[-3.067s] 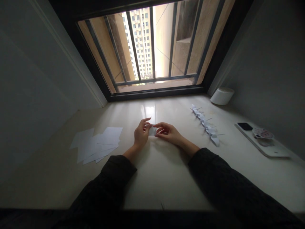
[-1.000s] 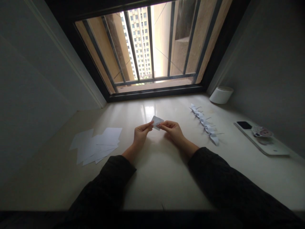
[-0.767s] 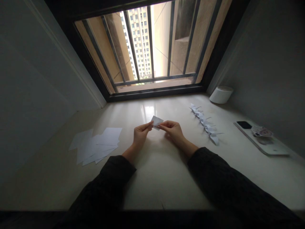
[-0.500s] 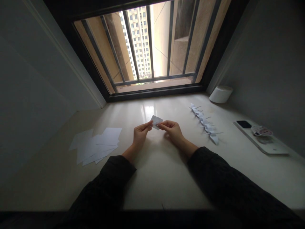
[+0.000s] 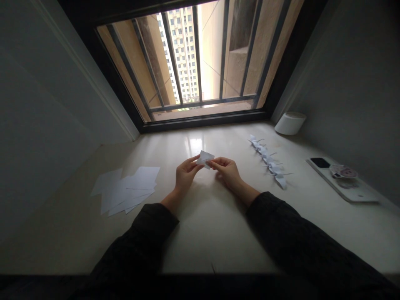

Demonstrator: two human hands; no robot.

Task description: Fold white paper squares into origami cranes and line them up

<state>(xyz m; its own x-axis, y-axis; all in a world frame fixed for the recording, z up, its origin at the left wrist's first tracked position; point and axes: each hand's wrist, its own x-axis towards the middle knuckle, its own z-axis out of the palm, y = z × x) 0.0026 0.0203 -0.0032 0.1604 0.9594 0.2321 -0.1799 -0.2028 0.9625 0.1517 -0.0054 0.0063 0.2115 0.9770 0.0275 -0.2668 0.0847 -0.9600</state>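
A pale, glossy tabletop (image 5: 204, 233) runs to a barred window (image 5: 197, 58) at 12 o'clock, between dim grey walls (image 5: 50, 108). Over its middle, the right hand (image 5: 227, 168) pinches a small white paper (image 5: 205, 157); the left hand (image 5: 185, 171) touches its 9 o'clock side, whether gripping I cannot tell. Loose sheets (image 5: 128, 191) lie at 8, folded figures (image 5: 268, 159) at 3

Probably a home: pale ledge (image 5: 206, 233) under a barred window (image 5: 197, 54), tower block (image 5: 183, 50) outside.
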